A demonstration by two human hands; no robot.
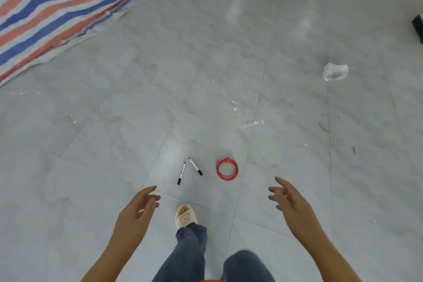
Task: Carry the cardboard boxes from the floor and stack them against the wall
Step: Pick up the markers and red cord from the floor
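No cardboard box shows in the head view. My left hand (139, 208) hangs over the grey tiled floor at the lower left of centre, fingers apart and holding nothing. My right hand (289, 200) is held out at the lower right, fingers spread, also with nothing in it. Between them my foot in a cream slipper (185, 216) steps forward on the tiles, with blue jeans below it.
Two black-and-white markers (182, 173) (195, 166) and a coil of red wire (227, 169) lie just ahead of my foot. A striped red, white and blue tarpaulin (57, 0) covers the top left. A crumpled clear plastic bag (335, 71) lies at right; a dark object (418, 27) sits at the right edge.
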